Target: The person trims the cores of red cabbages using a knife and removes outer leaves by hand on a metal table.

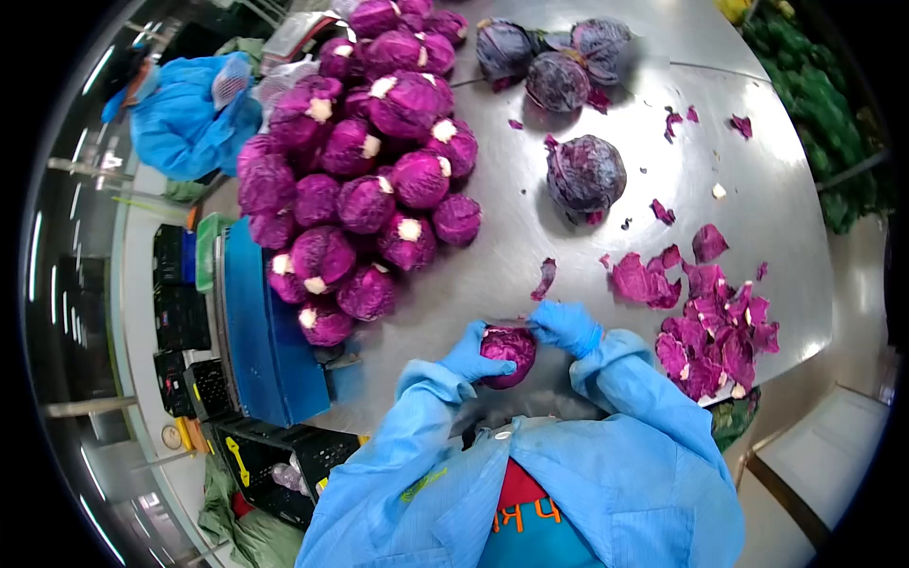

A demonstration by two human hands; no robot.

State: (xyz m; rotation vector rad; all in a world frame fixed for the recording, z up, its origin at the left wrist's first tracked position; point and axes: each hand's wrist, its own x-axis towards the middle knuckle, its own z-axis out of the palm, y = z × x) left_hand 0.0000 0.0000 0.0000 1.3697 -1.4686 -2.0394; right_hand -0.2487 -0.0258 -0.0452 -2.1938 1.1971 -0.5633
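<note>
A peeled red cabbage [511, 346] is held in my left hand [469, 354] near the front edge of the metal table, thumb across its front. My gloved right hand [568, 328] is closed just beside the cabbage's upper right; what it grips is too small to make out. Left of my hands lies a big pile of trimmed red cabbages [365, 204], many showing pale cut stems. A darker, untrimmed cabbage [585, 174] rests beyond my hands, with several more dark cabbages [559, 81] behind it. Torn purple leaves [715, 331] lie heaped to my right.
Loose leaf scraps dot the steel table [492, 275]. A blue bin [270, 331] and black crates [275, 464] stand at the left. A blue bundle [189, 118] is at the upper left, and green net sacks [814, 104] are beyond the table's right edge.
</note>
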